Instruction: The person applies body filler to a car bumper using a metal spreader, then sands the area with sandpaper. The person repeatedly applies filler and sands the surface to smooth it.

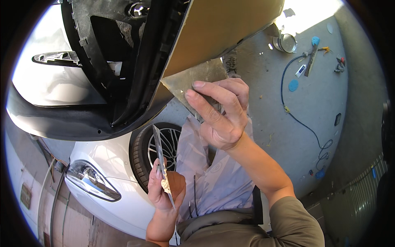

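Note:
My right hand [222,111] grips a thin, flat, grey-brown spreader [199,77] between fingers and thumb. Its upper left corner meets the lower edge of a tan car body panel [218,31]. Lower and to the left, my left hand [158,187] is closed round a thin flat plate [158,142], seen almost edge-on. A lump of cream-coloured filler paste [165,184] clings to the plate near my fingers. Dark ribbed structure [135,99] lines the panel's inner side.
Below the panel stands a white car with its headlight [92,181] and front wheel [158,148]. On the grey floor to the right lie a round tin [286,43], a dark hose [283,78], a blue disc [293,85], a small tube [300,71] and a long sanding tool [311,59].

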{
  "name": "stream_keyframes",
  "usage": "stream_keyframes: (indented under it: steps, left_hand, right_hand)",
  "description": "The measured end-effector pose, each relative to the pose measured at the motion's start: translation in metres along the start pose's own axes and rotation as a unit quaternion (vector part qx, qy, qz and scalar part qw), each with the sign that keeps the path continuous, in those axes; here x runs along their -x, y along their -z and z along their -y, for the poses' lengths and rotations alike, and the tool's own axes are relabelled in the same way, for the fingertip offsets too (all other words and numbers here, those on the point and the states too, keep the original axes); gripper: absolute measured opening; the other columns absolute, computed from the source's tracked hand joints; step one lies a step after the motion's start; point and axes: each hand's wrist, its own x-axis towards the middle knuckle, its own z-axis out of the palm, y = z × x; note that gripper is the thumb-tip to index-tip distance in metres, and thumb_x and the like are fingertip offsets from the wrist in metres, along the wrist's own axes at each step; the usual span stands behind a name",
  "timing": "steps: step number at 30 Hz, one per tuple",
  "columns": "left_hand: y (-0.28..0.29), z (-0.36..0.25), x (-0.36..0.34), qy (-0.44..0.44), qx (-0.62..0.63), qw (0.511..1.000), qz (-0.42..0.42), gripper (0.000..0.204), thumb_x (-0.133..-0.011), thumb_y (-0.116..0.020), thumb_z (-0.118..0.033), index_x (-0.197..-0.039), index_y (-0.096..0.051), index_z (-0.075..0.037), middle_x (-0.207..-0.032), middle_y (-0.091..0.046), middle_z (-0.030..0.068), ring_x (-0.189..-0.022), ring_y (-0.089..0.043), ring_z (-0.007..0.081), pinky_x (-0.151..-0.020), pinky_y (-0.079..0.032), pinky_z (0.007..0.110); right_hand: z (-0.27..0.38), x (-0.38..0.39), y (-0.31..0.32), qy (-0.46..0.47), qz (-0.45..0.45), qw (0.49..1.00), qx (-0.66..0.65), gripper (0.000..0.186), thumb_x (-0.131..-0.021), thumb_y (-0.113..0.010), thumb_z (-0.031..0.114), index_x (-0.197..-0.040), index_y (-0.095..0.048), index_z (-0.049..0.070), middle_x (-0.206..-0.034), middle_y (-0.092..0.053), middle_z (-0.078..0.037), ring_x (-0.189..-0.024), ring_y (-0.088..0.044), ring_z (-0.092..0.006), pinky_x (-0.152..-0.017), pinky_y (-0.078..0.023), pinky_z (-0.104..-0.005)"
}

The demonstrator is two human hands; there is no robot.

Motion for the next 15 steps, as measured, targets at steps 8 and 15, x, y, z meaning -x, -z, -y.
stream_keyframes:
  steps: [8, 15]
  left_hand:
    - [-0.001, 0.000, 0.001, 0.000, -0.040, 0.999, -0.018, 0.046, -0.115, -0.048, -0.023, -0.152, -0.052, 0.004, -0.053, -0.045, 0.0030, -0.041, -0.036, 0.0129, -0.046, -0.027, 0.031]
    - [-0.002, -0.001, -0.001, 0.009, -0.013, 1.000, -0.009, 0.045, -0.115, -0.048, -0.023, -0.152, -0.053, 0.004, -0.053, -0.045, 0.0023, -0.041, -0.036, 0.0128, -0.045, -0.027, 0.031]
  right_hand:
    - [-0.005, -0.004, -0.020, 0.017, -0.018, 0.999, 0.045, 0.036, -0.078, -0.079, 0.016, -0.114, -0.088, 0.017, -0.127, -0.073, 0.002, -0.106, -0.060, -0.0223, -0.095, -0.045, -0.0422]
    - [0.000, -0.008, 0.002, -0.006, -0.023, 0.999, 0.025, 0.034, -0.080, -0.079, 0.015, -0.113, -0.088, 0.016, -0.125, -0.074, 0.000, -0.099, -0.061, -0.0217, -0.094, -0.044, -0.0410]
